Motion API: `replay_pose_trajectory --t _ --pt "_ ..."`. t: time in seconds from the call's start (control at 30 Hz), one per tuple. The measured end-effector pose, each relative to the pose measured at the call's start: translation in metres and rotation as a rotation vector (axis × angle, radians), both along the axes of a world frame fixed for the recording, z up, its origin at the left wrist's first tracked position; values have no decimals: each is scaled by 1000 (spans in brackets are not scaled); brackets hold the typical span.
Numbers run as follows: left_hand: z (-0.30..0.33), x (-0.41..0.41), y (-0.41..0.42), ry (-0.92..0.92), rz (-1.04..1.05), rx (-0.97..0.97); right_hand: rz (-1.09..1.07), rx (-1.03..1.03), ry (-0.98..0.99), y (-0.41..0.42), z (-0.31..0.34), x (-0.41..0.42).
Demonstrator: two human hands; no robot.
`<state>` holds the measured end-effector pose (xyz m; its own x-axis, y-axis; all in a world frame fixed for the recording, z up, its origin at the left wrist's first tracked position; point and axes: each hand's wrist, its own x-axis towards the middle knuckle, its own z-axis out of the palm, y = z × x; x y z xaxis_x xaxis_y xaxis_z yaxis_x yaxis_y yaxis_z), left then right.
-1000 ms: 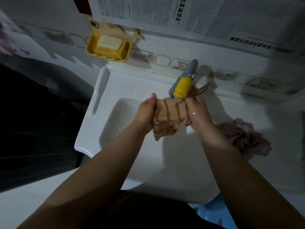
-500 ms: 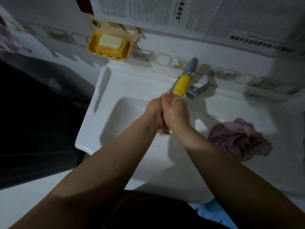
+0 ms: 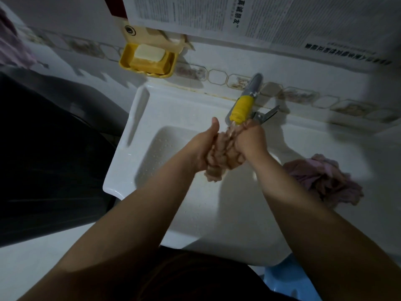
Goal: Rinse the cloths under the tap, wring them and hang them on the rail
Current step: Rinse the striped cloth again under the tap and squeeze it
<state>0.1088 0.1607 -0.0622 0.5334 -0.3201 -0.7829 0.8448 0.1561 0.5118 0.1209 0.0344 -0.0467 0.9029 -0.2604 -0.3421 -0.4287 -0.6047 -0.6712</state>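
A pale striped cloth point(image 3: 221, 157) is bunched between both my hands, right under the tap point(image 3: 243, 106) with its yellow spout end. My left hand point(image 3: 202, 146) grips the cloth's left side, thumb sticking up. My right hand point(image 3: 250, 142) grips its right side, close below the spout. The cloth's lower end hangs out beneath my hands over the white sink point(image 3: 173, 148). A second, pink cloth point(image 3: 323, 181) lies crumpled on the sink's right ledge. No rail is in view.
A yellow soap dish point(image 3: 148, 59) with a bar of soap hangs on the tiled wall above the sink's left corner. Newspaper sheets point(image 3: 271, 20) cover the wall higher up. A dark object point(image 3: 43, 159) fills the left side. Something blue point(image 3: 284, 283) sits below the sink.
The cloth was spread between my hands, then both hands came together and squeezed it. Now they have parted a little and hold it bunched under the spout.
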Motion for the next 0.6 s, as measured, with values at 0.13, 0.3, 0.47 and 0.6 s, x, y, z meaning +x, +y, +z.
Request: replay_pose_trajectory --t 0.13,0.3,0.47,0.6 --pt "-9 -5 36 -262 -324 107 -188 374 -1 -17 1 8" --pt "-17 -8 51 -458 -386 228 -362 927 154 -21 -13 8" --pt "-15 1 26 -477 188 363 -311 1076 156 -8 -10 5" --pt "-2 15 -7 -186 352 250 -81 495 -29 36 5 -21"
